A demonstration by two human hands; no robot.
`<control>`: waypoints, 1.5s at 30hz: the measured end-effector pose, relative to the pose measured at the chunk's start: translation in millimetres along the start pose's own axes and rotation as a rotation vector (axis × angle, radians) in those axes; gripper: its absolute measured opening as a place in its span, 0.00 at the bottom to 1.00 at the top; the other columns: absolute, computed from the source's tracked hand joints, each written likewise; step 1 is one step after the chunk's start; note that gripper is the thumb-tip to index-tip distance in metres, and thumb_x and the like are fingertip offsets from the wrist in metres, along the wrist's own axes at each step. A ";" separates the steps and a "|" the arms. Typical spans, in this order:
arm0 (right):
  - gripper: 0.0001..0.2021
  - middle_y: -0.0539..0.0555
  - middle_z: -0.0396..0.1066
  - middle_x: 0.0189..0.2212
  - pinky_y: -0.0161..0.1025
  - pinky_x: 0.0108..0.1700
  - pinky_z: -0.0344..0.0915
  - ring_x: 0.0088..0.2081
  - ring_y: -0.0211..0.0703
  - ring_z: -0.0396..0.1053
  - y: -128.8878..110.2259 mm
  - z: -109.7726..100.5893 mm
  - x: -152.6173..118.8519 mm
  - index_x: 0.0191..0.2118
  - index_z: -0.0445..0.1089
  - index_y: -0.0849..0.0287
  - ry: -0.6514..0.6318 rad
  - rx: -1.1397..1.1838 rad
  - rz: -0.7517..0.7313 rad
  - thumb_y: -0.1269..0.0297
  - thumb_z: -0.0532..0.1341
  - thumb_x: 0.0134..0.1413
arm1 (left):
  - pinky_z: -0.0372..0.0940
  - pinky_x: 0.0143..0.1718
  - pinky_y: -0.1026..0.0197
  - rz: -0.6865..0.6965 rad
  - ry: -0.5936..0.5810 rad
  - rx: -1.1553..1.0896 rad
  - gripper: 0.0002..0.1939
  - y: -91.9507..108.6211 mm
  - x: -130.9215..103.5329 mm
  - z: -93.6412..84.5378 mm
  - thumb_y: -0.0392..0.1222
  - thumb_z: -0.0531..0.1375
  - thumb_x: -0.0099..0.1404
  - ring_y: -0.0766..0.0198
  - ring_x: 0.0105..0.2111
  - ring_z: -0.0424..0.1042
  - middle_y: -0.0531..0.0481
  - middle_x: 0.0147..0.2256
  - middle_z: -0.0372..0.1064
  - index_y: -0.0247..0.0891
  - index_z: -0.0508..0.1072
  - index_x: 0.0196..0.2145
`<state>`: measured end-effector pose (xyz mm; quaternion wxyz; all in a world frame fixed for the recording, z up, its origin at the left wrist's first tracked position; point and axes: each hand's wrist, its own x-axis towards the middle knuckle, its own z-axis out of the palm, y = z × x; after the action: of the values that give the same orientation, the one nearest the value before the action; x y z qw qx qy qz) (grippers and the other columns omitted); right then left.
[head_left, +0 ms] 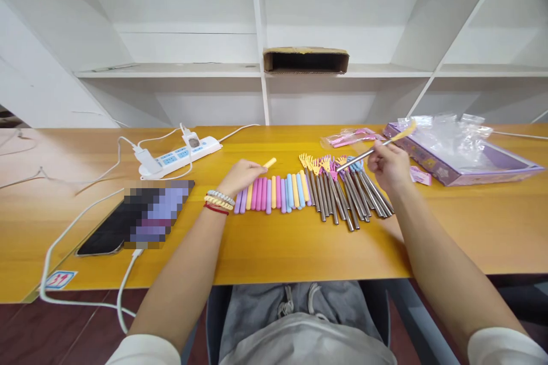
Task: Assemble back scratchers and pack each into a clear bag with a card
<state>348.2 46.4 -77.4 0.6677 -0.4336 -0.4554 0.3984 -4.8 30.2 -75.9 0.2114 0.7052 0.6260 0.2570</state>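
My left hand (245, 175) pinches a short yellow tube (270, 163) above the left end of a row of purple, pink, blue and yellow tubes (269, 196). My right hand (390, 164) is closed around a metal rod (362, 158) with a yellow tip (403, 132); its bare end points left. Below it lies a pile of metal rods (351, 197) with small yellow, pink, purple and blue hand-shaped heads (315, 165). The row of tubes lies directly left of the rods. The two held pieces are apart.
A purple box (483, 177) with clear plastic bags stands at the right, near a pink packet (421, 175) and bagged pink pieces (353, 137). At the left are a power strip (182, 157), cables and a dark device (107, 228). A cardboard box (306, 61) sits on the shelf.
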 end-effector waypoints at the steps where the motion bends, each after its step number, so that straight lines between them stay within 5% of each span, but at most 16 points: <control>1: 0.19 0.46 0.56 0.13 0.31 0.16 0.44 0.15 0.29 0.50 4.6 4.5 -3.3 0.19 0.58 0.59 -0.076 -0.097 0.035 0.51 0.66 0.39 | 0.58 0.26 0.61 -0.001 -0.009 0.082 0.18 2.5 -0.8 3.8 0.52 0.53 0.58 0.62 0.25 0.67 0.50 0.22 0.69 0.37 0.75 0.24; 7: 0.22 0.46 0.54 0.12 0.33 0.21 0.45 0.16 0.31 0.50 17.6 20.1 -16.6 0.18 0.58 0.59 -0.423 -0.772 0.140 0.46 0.58 0.47 | 0.60 0.32 0.58 0.095 0.042 0.362 0.23 26.8 -15.2 35.8 0.45 0.51 0.60 0.55 0.33 0.71 0.44 0.32 0.74 0.38 0.67 0.52; 12: 0.21 0.56 0.68 0.23 0.34 0.28 0.53 0.27 0.40 0.64 22.9 20.9 -14.2 0.22 0.64 0.60 -0.497 -1.262 0.017 0.51 0.49 0.57 | 0.59 0.29 0.58 0.118 -0.043 0.411 0.16 39.5 -23.5 56.9 0.42 0.47 0.62 0.54 0.30 0.71 0.44 0.29 0.73 0.38 0.68 0.44; 18: 0.21 0.59 0.70 0.26 0.35 0.27 0.52 0.29 0.42 0.66 27.1 22.8 -15.0 0.25 0.68 0.61 -0.552 -1.484 -0.001 0.50 0.49 0.55 | 0.58 0.27 0.58 0.124 -0.029 0.378 0.17 38.9 -22.7 58.5 0.48 0.46 0.64 0.53 0.31 0.72 0.44 0.30 0.73 0.38 0.68 0.43; 29: 0.18 0.55 0.70 0.21 0.34 0.27 0.54 0.27 0.41 0.66 25.1 19.5 -12.0 0.23 0.70 0.59 -0.422 -1.404 -0.008 0.50 0.56 0.50 | 0.60 0.28 0.59 0.068 -0.045 0.343 0.20 38.1 -22.0 51.3 0.53 0.46 0.65 0.58 0.22 0.71 0.49 0.24 0.72 0.40 0.69 0.43; 32: 0.17 0.57 0.72 0.25 0.35 0.31 0.57 0.31 0.44 0.69 18.0 6.3 -1.3 0.28 0.73 0.60 -0.237 -1.392 -0.024 0.53 0.54 0.50 | 0.61 0.29 0.59 0.016 -0.072 0.322 0.22 37.0 -20.2 47.5 0.54 0.45 0.65 0.60 0.20 0.69 0.51 0.22 0.71 0.39 0.68 0.47; 38: 0.16 0.61 0.74 0.34 0.40 0.39 0.61 0.39 0.52 0.70 16.2 -43.2 26.9 0.36 0.74 0.61 0.159 -1.429 0.069 0.58 0.55 0.47 | 0.62 0.35 0.58 0.014 0.052 0.362 0.20 34.6 -14.5 41.6 0.53 0.49 0.63 0.55 0.36 0.72 0.47 0.32 0.74 0.40 0.70 0.46; 45: 0.31 0.70 0.71 0.42 0.47 0.46 0.61 0.46 0.60 0.68 39.6 -60.6 37.3 0.45 0.70 0.68 0.018 -1.649 0.176 0.44 0.56 0.44 | 0.60 0.31 0.60 0.017 0.044 0.342 0.20 32.1 -14.4 41.7 0.53 0.49 0.63 0.57 0.34 0.72 0.49 0.28 0.74 0.40 0.71 0.44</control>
<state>410.5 80.1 -117.5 0.1056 -0.8214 -0.5602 -0.0160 45.0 12.8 -89.9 0.0725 0.7305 0.6590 0.1637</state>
